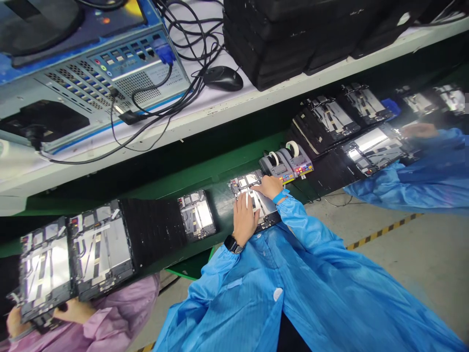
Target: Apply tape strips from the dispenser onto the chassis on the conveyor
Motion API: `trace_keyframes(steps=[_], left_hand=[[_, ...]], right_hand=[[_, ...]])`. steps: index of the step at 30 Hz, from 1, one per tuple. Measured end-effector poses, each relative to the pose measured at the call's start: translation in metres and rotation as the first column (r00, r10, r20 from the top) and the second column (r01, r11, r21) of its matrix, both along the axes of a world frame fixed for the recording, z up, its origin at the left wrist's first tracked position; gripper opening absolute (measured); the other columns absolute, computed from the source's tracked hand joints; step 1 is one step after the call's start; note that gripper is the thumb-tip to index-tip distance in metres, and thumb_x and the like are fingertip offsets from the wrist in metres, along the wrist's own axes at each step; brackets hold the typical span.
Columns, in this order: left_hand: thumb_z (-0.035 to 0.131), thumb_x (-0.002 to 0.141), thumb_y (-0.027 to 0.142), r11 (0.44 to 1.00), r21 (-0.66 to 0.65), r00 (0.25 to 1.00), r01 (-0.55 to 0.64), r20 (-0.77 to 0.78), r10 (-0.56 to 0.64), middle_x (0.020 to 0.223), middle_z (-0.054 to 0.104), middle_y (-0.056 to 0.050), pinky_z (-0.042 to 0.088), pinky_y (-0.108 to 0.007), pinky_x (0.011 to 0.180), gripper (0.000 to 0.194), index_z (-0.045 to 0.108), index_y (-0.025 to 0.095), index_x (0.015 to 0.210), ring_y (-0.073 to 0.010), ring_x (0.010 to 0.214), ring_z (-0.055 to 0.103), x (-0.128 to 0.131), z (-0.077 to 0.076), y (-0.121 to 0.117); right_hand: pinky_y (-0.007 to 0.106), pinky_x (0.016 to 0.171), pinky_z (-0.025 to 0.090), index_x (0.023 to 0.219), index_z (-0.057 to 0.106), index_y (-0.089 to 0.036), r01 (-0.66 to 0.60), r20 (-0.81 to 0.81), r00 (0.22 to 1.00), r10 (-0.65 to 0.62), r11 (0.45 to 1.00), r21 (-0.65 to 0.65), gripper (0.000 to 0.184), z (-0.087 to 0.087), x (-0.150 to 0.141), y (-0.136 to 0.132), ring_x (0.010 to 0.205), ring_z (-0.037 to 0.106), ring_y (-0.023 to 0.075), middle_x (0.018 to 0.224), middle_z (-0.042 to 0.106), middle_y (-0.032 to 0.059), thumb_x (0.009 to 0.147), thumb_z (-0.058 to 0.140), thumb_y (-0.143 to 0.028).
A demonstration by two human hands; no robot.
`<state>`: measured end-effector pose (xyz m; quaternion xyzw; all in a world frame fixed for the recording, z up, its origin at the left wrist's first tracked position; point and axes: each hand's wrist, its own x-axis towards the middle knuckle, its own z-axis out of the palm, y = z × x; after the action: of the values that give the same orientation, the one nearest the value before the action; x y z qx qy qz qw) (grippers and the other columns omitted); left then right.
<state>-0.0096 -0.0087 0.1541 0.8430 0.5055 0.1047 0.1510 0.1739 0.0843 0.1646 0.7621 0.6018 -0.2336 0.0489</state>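
An opened tablet-like device [269, 205], with its silver inner plates, dark strips and small boards exposed, lies on the green bench directly before me. My left hand [245, 220], wearing a black watch, rests on its left side with fingers stretched out flat. From the right, my right hand [270, 187] reaches over the upper part, a blue band at the wrist. One of its digits extends across the device toward the left; the others are partly hidden. Nothing held shows in either hand. Beside the device, at its upper right, stand two grey tape dispensers [280, 171] with white rolls.
To the left lies another opened device [198, 215] beside a black mat [154, 234]. A co-worker's hands [75, 311] hold a device at lower left. Another person's blurred blue sleeve [388, 183] is at right. A shelf edge [205, 117] carries a computer [120, 73] and cables.
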Motion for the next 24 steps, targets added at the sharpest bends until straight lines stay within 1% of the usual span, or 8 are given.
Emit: trace_keyframes(steps=[4,7,10,12,14,17,21,24], left_hand=[[0.045,0.102,0.041,0.995,-0.001,0.995,-0.099,-0.003,0.099,0.165,0.036,-0.017,0.023,-0.066,0.124,0.063,0.038,0.013,0.158,-0.0393,0.156,0.023,-0.012,-0.001,0.000],[0.045,0.102,0.043,0.992,-0.003,0.992,-0.126,0.029,0.126,0.165,0.037,-0.017,0.023,-0.066,0.124,0.064,0.037,0.015,0.158,-0.0390,0.156,0.024,-0.015,-0.001,-0.001],[0.045,0.102,0.040,0.992,-0.009,0.990,-0.122,0.069,0.122,0.164,0.038,-0.018,0.025,-0.064,0.123,0.062,0.036,0.014,0.158,-0.0381,0.155,0.027,-0.015,-0.003,0.000],[0.045,0.102,0.037,0.993,-0.018,0.986,-0.117,0.118,0.119,0.162,0.040,-0.018,0.029,-0.061,0.122,0.060,0.036,0.014,0.158,-0.0367,0.154,0.030,-0.016,-0.005,0.001],[0.046,0.102,0.034,0.992,-0.028,0.973,-0.125,0.192,0.128,0.159,0.044,-0.018,0.033,-0.057,0.121,0.057,0.039,0.014,0.155,-0.0346,0.152,0.034,-0.018,-0.008,0.003],[0.047,0.102,0.032,0.983,-0.037,0.930,-0.181,0.319,0.183,0.150,0.053,-0.017,0.036,-0.051,0.120,0.049,0.047,0.017,0.148,-0.0311,0.145,0.044,-0.020,-0.012,0.009],[0.056,0.097,0.034,0.938,-0.087,0.825,-0.336,0.454,0.337,0.145,0.052,-0.020,0.035,-0.048,0.121,0.054,0.044,0.016,0.146,-0.0294,0.141,0.046,-0.012,-0.026,0.033],[0.060,0.094,0.035,0.887,-0.204,0.724,-0.414,0.518,0.456,0.146,0.047,-0.021,0.035,-0.048,0.121,0.060,0.039,0.015,0.147,-0.0294,0.140,0.046,-0.004,-0.043,0.053]], right_hand=[[0.032,0.074,0.044,0.092,0.075,-0.018,0.085,-0.034,0.996,-0.084,0.995,0.050,0.049,-0.008,0.023,-0.020,0.091,0.070,0.0282,0.092,0.076,0.0144,0.093,0.060,-0.065],[0.032,0.076,0.044,0.095,0.075,-0.020,0.137,-0.090,0.988,-0.125,0.979,0.149,0.041,-0.011,0.032,-0.044,0.087,0.067,0.0248,0.086,0.074,0.0094,0.101,0.051,-0.052],[0.037,0.096,0.042,0.119,0.074,-0.021,0.005,-0.128,0.991,0.047,0.926,0.378,0.037,-0.009,0.017,-0.064,0.111,0.062,0.0263,0.113,0.072,0.0122,0.104,0.047,-0.041],[0.045,0.111,0.034,0.134,0.068,-0.025,-0.162,-0.107,0.964,0.244,0.855,0.493,0.039,-0.010,-0.001,-0.069,0.137,0.046,0.0305,0.145,0.057,0.0136,0.103,0.050,-0.039],[0.053,0.119,0.024,0.142,0.063,-0.028,-0.269,-0.086,0.929,0.361,0.815,0.514,0.043,-0.011,-0.016,-0.068,0.152,0.026,0.0340,0.164,0.037,0.0114,0.102,0.054,-0.040],[0.059,0.123,0.015,0.145,0.060,-0.031,-0.292,-0.101,0.917,0.386,0.822,0.490,0.046,-0.015,-0.022,-0.065,0.157,0.014,0.0347,0.171,0.024,0.0085,0.100,0.058,-0.037],[0.059,0.124,0.014,0.138,0.066,-0.031,-0.195,-0.189,0.924,0.334,0.833,0.518,0.039,-0.021,-0.007,-0.073,0.158,0.017,0.0323,0.170,0.028,0.0068,0.100,0.057,-0.034],[0.056,0.121,0.027,0.120,0.076,-0.029,0.135,-0.351,0.933,0.073,0.836,0.532,0.030,-0.037,0.023,-0.089,0.149,0.037,0.0302,0.155,0.051,0.0088,0.098,0.056,-0.032]])
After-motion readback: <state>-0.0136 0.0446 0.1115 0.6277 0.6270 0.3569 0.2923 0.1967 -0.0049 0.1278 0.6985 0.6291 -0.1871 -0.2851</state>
